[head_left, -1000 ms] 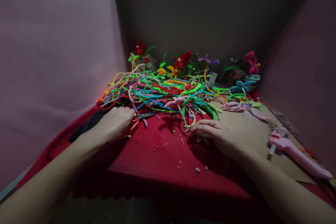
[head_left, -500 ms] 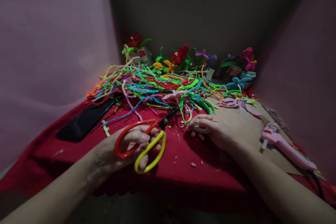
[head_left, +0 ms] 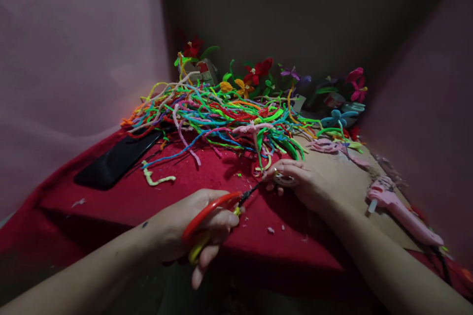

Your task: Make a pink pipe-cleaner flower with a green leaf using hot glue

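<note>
My left hand (head_left: 207, 221) grips a pair of scissors (head_left: 212, 214) with one red and one yellow handle loop. Their dark blades point right and reach the fingertips of my right hand (head_left: 295, 177). That hand is closed around a pale ring-shaped roll (head_left: 285, 179), partly hidden by the fingers. Just above its fingertips is a pink fuzzy flower (head_left: 252, 129) with a green leaf, its stem running down toward them. Whether the fingers also pinch the stem, I cannot tell. A bent pale-yellow pipe cleaner (head_left: 157, 180) lies on the red cloth (head_left: 121, 211).
A heap of coloured pipe cleaners (head_left: 221, 113) spreads across the back, with finished flowers (head_left: 258, 71) behind it. On the left lies a black phone (head_left: 118, 160). A pink glue gun (head_left: 404, 211) rests on a cardboard sheet (head_left: 340, 182) at right.
My left hand has turned and brought the scissors down and right, so their blades left the flower and now meet my right fingertips. My right hand has stayed nearly in place.
</note>
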The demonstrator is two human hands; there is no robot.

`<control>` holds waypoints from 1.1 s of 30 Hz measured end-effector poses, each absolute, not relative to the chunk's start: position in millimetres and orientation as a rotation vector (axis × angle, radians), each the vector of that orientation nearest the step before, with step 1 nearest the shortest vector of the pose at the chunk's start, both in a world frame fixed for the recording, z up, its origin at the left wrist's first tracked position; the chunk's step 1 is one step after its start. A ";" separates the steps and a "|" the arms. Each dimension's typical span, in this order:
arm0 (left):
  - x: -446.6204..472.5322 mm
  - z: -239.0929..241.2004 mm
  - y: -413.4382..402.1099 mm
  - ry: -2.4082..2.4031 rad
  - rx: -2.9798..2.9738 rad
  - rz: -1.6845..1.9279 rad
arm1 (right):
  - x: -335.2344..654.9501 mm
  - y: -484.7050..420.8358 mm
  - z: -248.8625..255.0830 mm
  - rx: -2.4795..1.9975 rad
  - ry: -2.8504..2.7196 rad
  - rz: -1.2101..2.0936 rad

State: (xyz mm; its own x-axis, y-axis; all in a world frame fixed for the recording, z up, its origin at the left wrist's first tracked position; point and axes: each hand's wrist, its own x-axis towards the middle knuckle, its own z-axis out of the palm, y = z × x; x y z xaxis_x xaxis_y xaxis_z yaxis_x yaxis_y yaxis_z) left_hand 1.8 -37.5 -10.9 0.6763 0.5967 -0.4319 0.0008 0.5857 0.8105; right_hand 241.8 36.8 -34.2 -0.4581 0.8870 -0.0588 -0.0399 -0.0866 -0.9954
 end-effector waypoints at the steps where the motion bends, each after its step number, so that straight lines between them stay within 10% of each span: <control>1: 2.3 -12.0 -38.8 0.765 0.909 0.373 | 242.0 37.0 -34.6 -0.957 -1.460 1.640; 33: 21.7 -4.3 -28.4 0.959 1.154 0.194 | 243.2 37.3 -36.7 -0.946 -1.435 1.696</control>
